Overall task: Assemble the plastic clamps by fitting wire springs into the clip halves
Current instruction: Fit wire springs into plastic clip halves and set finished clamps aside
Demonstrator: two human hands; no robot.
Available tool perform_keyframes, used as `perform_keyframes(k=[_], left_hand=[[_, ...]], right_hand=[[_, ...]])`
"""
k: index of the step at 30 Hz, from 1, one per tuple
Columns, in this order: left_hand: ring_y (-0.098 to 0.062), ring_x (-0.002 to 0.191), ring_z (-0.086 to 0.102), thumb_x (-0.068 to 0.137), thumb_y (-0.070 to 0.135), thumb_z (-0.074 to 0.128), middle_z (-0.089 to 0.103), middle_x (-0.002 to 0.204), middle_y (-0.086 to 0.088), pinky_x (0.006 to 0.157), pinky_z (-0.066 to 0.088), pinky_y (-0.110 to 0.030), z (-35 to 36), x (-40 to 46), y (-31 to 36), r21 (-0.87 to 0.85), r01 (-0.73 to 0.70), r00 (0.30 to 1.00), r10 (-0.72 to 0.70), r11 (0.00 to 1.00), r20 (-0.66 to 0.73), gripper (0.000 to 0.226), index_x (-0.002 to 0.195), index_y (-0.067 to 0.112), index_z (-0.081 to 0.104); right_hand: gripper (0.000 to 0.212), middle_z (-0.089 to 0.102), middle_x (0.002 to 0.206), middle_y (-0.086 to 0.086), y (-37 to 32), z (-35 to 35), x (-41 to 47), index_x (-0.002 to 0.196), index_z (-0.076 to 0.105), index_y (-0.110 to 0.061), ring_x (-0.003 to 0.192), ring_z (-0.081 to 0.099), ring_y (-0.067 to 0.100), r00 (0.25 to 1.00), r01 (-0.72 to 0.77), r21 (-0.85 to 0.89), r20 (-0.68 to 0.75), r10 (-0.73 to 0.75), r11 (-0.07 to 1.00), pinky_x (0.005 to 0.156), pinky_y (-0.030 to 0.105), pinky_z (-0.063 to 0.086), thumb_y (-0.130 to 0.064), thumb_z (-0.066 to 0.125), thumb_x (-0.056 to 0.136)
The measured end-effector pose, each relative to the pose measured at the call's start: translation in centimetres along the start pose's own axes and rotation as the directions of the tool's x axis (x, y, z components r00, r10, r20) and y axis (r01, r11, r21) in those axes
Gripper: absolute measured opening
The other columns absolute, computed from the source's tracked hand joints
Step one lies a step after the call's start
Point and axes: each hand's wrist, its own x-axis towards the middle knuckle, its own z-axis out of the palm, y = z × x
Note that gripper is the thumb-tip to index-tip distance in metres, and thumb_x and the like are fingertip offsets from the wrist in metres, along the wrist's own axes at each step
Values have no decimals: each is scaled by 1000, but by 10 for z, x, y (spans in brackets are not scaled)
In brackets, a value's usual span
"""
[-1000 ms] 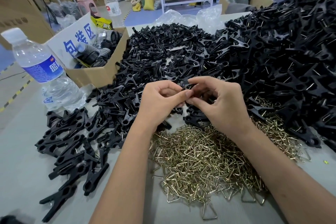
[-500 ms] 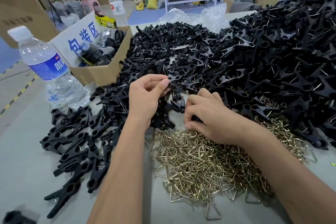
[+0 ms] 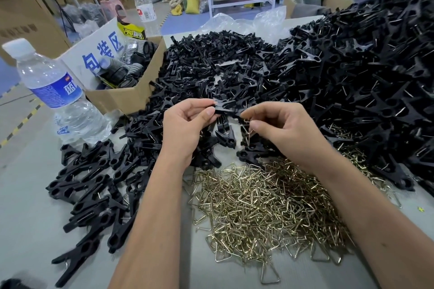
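Black plastic is what you have in your left hand (image 3: 187, 124): thumb and fingers pinch a pair of clip halves (image 3: 224, 108) at their left end, held above the heap at the table's centre. Your right hand (image 3: 279, 129) pinches a brass-coloured wire spring (image 3: 246, 129) just beside and below the halves, at about 4 o'clock from them.

Expect the halves to be light, stiff and a little slick, so hold them by the flat handle end and leave the middle free for the wire. The spring should be thin and springy, likely to flick away if it slips; grip it at a bend, not at the free tips.

Loose springs (image 3: 265, 206) lie at 6 o'clock, near your forearms. Finished clamps (image 3: 375, 82) are heaped at 2 o'clock.

At 10 o'clock a cardboard box (image 3: 131, 96) carries a white card with blue Chinese characters, apparently 包装区, and a yellow label reading "PRO" something. A water bottle (image 3: 58, 94) at 9 o'clock has a blue label with a character I cannot make out fully.
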Motion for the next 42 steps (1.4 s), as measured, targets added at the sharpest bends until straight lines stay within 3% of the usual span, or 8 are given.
perform_keyframes(k=[8, 11, 14, 22, 28, 31, 34, 42], left_hand=[[-20, 89, 77, 91, -4, 73, 80, 95, -10, 81, 59, -23, 0, -2, 3, -17, -23, 1000, 23, 1000, 3, 19, 99, 13, 78], [-18, 88, 77, 91, -6, 72, 80, 93, -8, 81, 59, -22, 0, -2, 3, -26, -26, 999, 26, 999, 22, 19, 100, 10, 77], [-18, 90, 76, 91, -7, 72, 80, 95, -10, 81, 60, -23, 0, -2, 3, -38, -31, 999, 33, 999, 43, 19, 101, 7, 77], [-23, 97, 75, 89, -4, 75, 79, 103, -12, 86, 60, -29, 2, -2, 0, -9, -74, 993, 74, 997, 91, 20, 106, 6, 77], [-20, 91, 75, 90, -5, 74, 79, 98, -13, 83, 60, -25, 2, -1, 0, -61, -69, 995, 73, 996, 64, 18, 104, 6, 77], [-21, 92, 76, 89, -4, 75, 79, 99, -13, 83, 60, -25, 2, -1, -1, -74, -62, 995, 68, 995, 76, 19, 103, 8, 78], [-23, 96, 76, 87, -3, 77, 79, 103, -14, 86, 60, -28, 2, -2, -1, -77, -81, 991, 89, 994, 105, 20, 104, 8, 78], [-27, 99, 76, 81, 0, 82, 78, 107, -16, 83, 61, -30, 16, -7, -1, -128, -73, 964, 103, 989, 244, 21, 101, 8, 79]], right_hand=[[23, 72, 95, -12, -7, -2, -2, 95, 83, -27, 86, 70, 17, 953, 85, -298, 303, 9, 951, 79, 38, 59, -6, 73, 94], [24, 73, 94, -16, -6, 1, -3, 100, 81, -26, 90, 70, 4, 983, 126, -305, 167, -77, 944, 81, 25, 59, -4, 74, 93], [15, 76, 82, -5, -1, -4, 1, 99, 78, -18, 76, 75, 11, 994, 34, -192, -95, -53, 981, 72, 34, 64, -5, 76, 92], [11, 76, 77, -4, -1, -4, 0, 91, 81, -19, 71, 74, 13, 983, 34, -120, -176, -55, 992, 72, 30, 63, -8, 80, 90], [11, 78, 80, -3, -9, -10, -4, 90, 82, -24, 68, 72, 14, 973, 3, -36, 229, 5, 999, 65, 27, 62, -13, 81, 87], [11, 77, 75, -4, -3, -1, -1, 92, 81, -22, 66, 73, 12, 999, 32, -64, 2, -32, 997, 61, 20, 58, -11, 81, 88], [12, 78, 79, 7, 1, 0, 3, 90, 81, -17, 72, 76, 23, 967, -50, 234, -232, 106, 971, 61, 22, 57, -5, 81, 87], [9, 76, 75, 13, -3, 10, 2, 78, 79, -8, 62, 73, 21, 905, -130, 517, -287, 314, 846, 57, 23, 57, -2, 84, 82]])
